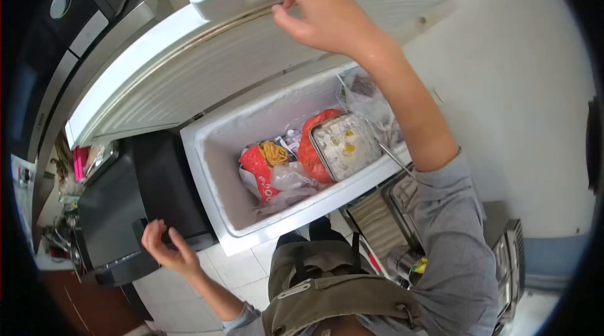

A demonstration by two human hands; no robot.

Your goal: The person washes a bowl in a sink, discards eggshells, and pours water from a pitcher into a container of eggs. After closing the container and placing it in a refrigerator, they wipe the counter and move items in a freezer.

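My right hand is at the top, its fingers hooked over the white handle of the raised chest freezer lid. The thumb stays on the near side of the lid's edge. My left hand hangs with its fingers apart, near a black cabinet-like unit, and holds nothing. Below the lid stands the open chest freezer. Inside lie a red and white printed bag, a yellow stringy bundle, clear plastic bags, an orange-red bag and a frosted metal-rimmed tray.
A wire basket with a plastic-wrapped bundle sits at the freezer's right end. Metal racks with trays stand close to its front right corner. A black oven-like appliance rises at upper left. White floor tiles show below.
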